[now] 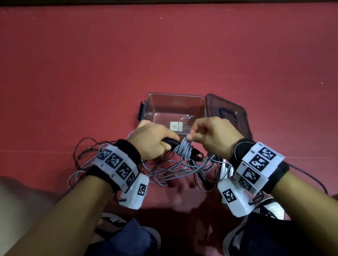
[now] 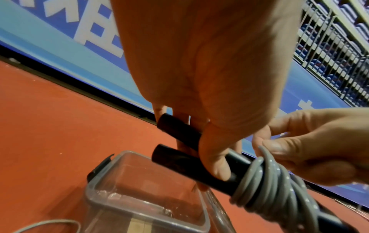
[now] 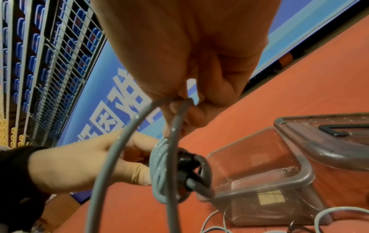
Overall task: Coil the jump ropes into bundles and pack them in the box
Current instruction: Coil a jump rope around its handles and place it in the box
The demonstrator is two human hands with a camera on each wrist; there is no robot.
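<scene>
My left hand (image 1: 153,140) grips two black jump rope handles (image 2: 179,151) held side by side. Grey rope (image 1: 183,150) is wound in several turns around them. My right hand (image 1: 209,135) pinches a strand of that grey rope (image 3: 175,126) just above the wound turns, right beside the left hand. The clear plastic box (image 1: 151,105) stands open on the red floor just beyond both hands, with only small pale labels on its bottom. Loose grey and dark rope (image 1: 162,172) lies tangled on the floor under my hands.
The dark box lid (image 1: 237,115) leans against the box's right side. White handles (image 1: 224,170) lie in the tangle near my right wrist. My shoes (image 1: 269,209) and legs are at the near edge. A blue barrier (image 2: 60,39) borders the red floor far ahead.
</scene>
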